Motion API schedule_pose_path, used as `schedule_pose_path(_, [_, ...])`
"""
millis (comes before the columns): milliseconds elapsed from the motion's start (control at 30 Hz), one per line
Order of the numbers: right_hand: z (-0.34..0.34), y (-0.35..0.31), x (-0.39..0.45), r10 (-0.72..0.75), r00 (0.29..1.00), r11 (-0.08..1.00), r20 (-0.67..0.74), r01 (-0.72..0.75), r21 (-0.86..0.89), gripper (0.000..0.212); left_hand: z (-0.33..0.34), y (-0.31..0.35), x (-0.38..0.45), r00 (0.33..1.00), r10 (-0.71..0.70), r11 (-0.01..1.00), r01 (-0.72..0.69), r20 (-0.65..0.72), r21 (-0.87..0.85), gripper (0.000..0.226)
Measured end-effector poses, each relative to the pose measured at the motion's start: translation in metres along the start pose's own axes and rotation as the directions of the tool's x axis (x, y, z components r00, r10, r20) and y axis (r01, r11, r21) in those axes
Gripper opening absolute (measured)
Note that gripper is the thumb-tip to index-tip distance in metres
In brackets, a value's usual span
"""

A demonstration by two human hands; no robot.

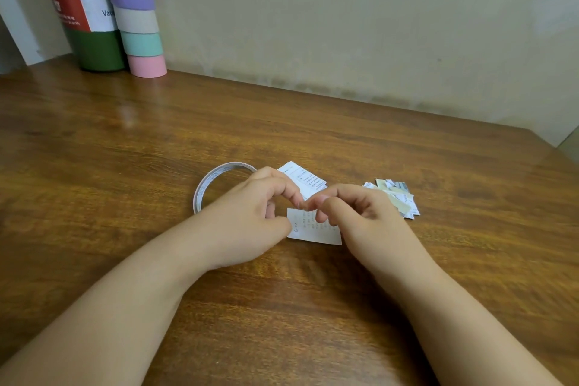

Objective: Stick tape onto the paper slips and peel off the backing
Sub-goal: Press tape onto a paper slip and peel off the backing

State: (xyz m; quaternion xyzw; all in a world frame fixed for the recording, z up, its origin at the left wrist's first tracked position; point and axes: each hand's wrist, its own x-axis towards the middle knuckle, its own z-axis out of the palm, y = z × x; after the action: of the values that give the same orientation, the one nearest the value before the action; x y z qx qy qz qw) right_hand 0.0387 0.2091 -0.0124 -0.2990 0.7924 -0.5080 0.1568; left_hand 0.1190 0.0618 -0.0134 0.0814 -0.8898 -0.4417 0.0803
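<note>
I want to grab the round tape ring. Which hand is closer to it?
Left. The left hand lies over the pale round tape ring's near side, while the right hand sits further right, beyond the white printed paper slip.

- Bare left hand (250,216), no ring, no glove, short nails as far as the blur shows.
- Bare right hand (354,213), equally unadorned.
- Both forearms uncovered below the fingertips' meeting point; no sleeve, watch or bracelet in view.
</note>
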Motion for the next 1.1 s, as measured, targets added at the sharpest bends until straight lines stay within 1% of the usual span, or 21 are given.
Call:
schedule_pose_path(133, [0.0, 0.003, 0.004, 0.035, 0.999, 0.997, -0.012, -0.034, 0.063, 0.028, 0.001, -0.002, 0.0, 1.0, -0.01, 1.0, 0.01, -0.013, 0.026, 0.031])
schedule_pose_path(167, [0.0, 0.003, 0.005, 0.038, 0.999, 0.995, -0.008, -0.037, 0.094, 0.028, 0.001, -0.003, 0.001, 1.0, -0.015, 0.999, 0.015, -0.011, 0.028, 0.036])
schedule_pose_path(200, [0.001, 0.002, 0.005, 0.037, 0.999, 0.991, 0.0, -0.037, 0.125, 0.029, 0.002, -0.005, 0.001, 1.0, -0.012, 0.998, 0.012, -0.001, 0.054, 0.045])
schedule_pose_path(267, [0.002, 0.003, 0.005, 0.038, 0.999, 0.983, 0.013, -0.04, 0.179, 0.032, 0.004, -0.01, 0.003, 1.0, 0.005, 0.985, -0.009, 0.022, 0.17, 0.064])
schedule_pose_path(300, [0.002, 0.003, 0.005, 0.056, 0.998, 0.978, 0.008, -0.057, 0.199, 0.033, 0.005, -0.012, 0.004, 1.0, 0.015, 0.978, -0.017, 0.011, 0.207, 0.065])
schedule_pose_path(333, [0.0, 0.003, 0.006, 0.1, 0.995, 0.969, -0.004, -0.096, 0.229, 0.033, 0.005, -0.013, 0.004, 1.0, 0.024, 0.977, -0.021, -0.014, 0.211, 0.058])
schedule_pose_path(400, [-0.006, 0.004, 0.009, 0.234, 0.972, 0.918, 0.008, -0.223, 0.327, 0.032, 0.003, -0.015, 0.005, 0.996, 0.048, 0.98, -0.031, -0.079, 0.198, 0.033])
schedule_pose_path(433, [-0.009, 0.004, 0.01, 0.294, 0.954, 0.882, 0.051, -0.292, 0.369, 0.032, 0.003, -0.015, 0.006, 0.993, 0.055, 0.977, -0.032, -0.1, 0.212, 0.021])
schedule_pose_path(467, [-0.013, 0.004, 0.011, 0.345, 0.932, 0.848, 0.11, -0.36, 0.388, 0.033, 0.002, -0.017, 0.007, 0.992, 0.064, 0.972, -0.037, -0.112, 0.234, 0.015])
schedule_pose_path(533, [-0.017, 0.004, 0.012, 0.413, 0.882, 0.799, 0.227, -0.47, 0.376, 0.034, 0.003, -0.019, 0.006, 0.994, 0.077, 0.962, -0.052, -0.081, 0.269, 0.014])
schedule_pose_path(600, [-0.018, 0.004, 0.013, 0.434, 0.844, 0.769, 0.315, -0.529, 0.358, 0.034, 0.004, -0.019, 0.006, 0.995, 0.095, 0.951, -0.083, -0.027, 0.297, 0.015])
schedule_pose_path(667, [-0.019, 0.004, 0.013, 0.437, 0.828, 0.756, 0.351, -0.55, 0.355, 0.035, 0.006, -0.019, 0.006, 0.994, 0.112, 0.942, -0.111, 0.013, 0.318, 0.018])
schedule_pose_path(733, [-0.019, 0.004, 0.014, 0.44, 0.823, 0.751, 0.358, -0.556, 0.355, 0.035, 0.007, -0.019, 0.007, 0.991, 0.135, 0.936, -0.135, 0.024, 0.325, 0.021])
schedule_pose_path(900, [-0.018, 0.004, 0.014, 0.451, 0.823, 0.759, 0.346, -0.557, 0.338, 0.037, 0.007, -0.02, 0.006, 0.991, 0.125, 0.93, -0.136, 0.053, 0.341, 0.022])
schedule_pose_path(1100, [-0.015, 0.003, 0.014, 0.462, 0.822, 0.785, 0.332, -0.553, 0.278, 0.039, 0.008, -0.022, 0.007, 0.99, 0.134, 0.929, -0.144, 0.054, 0.341, 0.02])
